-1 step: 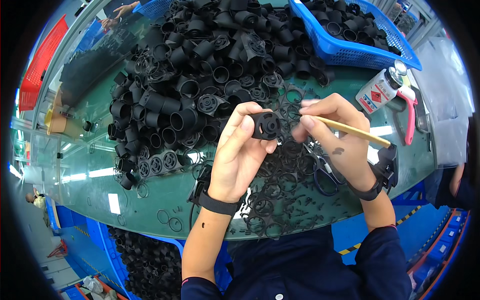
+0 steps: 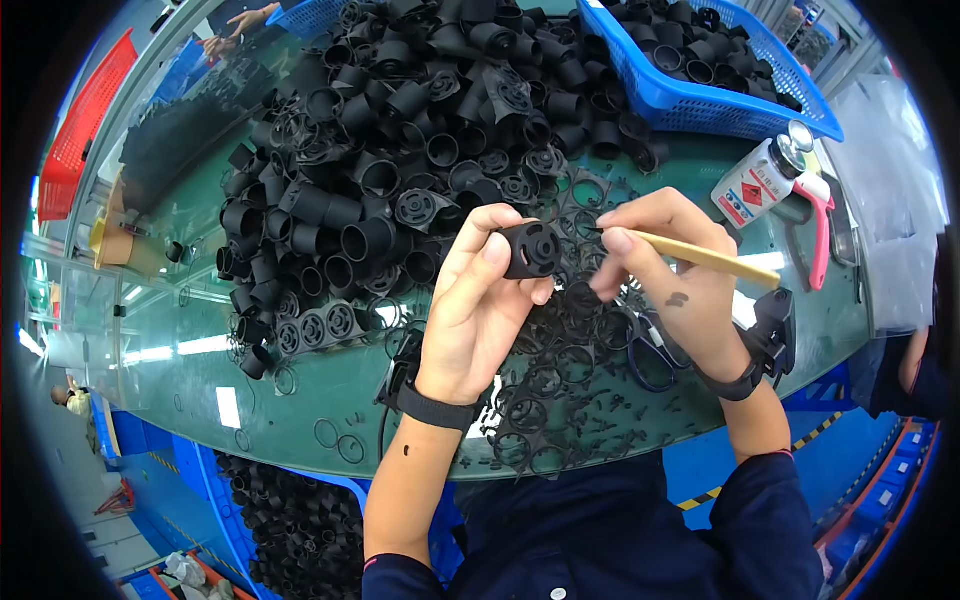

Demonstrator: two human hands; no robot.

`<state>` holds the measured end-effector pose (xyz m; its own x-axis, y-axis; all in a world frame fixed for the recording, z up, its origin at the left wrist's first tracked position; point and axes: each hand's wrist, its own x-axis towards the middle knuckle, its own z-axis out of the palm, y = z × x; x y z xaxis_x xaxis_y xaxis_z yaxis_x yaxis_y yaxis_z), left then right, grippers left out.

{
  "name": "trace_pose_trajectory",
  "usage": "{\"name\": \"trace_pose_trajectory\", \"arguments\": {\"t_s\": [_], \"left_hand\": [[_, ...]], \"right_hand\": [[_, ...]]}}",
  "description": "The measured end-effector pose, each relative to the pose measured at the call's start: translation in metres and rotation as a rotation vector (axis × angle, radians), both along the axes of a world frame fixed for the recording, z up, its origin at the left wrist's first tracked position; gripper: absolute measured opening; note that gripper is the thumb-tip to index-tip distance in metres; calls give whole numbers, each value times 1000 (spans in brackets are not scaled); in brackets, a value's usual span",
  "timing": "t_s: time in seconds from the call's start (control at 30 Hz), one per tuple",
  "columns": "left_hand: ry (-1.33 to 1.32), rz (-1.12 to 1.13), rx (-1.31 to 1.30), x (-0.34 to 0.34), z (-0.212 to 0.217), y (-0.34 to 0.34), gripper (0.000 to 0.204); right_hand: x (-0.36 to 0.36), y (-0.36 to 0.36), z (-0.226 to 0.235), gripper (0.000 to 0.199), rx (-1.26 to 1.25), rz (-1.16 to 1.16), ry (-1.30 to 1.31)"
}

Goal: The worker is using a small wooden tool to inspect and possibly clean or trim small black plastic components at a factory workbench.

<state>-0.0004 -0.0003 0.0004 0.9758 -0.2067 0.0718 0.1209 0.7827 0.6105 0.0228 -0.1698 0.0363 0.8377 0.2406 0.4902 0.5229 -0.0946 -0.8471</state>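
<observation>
A small black cup (image 2: 532,250), its slotted end turned toward the right, is held above the worktop (image 2: 190,395) by the left hand (image 2: 480,315), whose thumb and fingers are clamped around the cup's side. A yellow stick (image 2: 712,260) is pinched between thumb and forefinger of the right hand (image 2: 685,285); its dark tip is pointed toward the cup but kept apart from it. Beneath and between the hands, black scraps (image 2: 575,362) are strewn near a pair of scissors (image 2: 655,350), and a heap of black cups (image 2: 360,190) is spread beyond. If the stick were to slip off the slotted end, the left fingers could be jabbed, since they are wrapped close to it. The cup could be scratched or twisted loose if pressed off-centre, being gripped only by the fingers. If dropped, it could be lost among the scraps, which are of the same colour. The white bottle (image 2: 752,185) might be knocked by a wide swing of the right hand.
</observation>
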Motion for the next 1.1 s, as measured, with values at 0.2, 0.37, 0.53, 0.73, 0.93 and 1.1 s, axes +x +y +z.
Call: {"name": "trace_pose_trajectory", "arguments": {"t_s": [0.2, 0.37, 0.53, 0.73, 0.93, 1.1], "left_hand": [[19, 113, 187, -1, 8, -1, 25], [72, 197, 497, -1, 9, -6, 25], [61, 176, 642, -2, 10, -7, 22], [-286, 649, 1342, 1, 7, 5, 13], [-457, 526, 1721, -3, 0, 12, 28], [-389, 314, 1609, -5, 13, 5, 21]], "right_hand": [[1, -6, 7, 17, -43, 118, 364], [7, -4, 4, 20, -231, 32, 84], [8, -7, 6, 26, -347, 212, 113], [41, -47, 42, 35, -135, -214, 230], [58, -46, 11, 41, -123, -372, -64], [28, -14, -10, 43, 65, 118, 296]]}}
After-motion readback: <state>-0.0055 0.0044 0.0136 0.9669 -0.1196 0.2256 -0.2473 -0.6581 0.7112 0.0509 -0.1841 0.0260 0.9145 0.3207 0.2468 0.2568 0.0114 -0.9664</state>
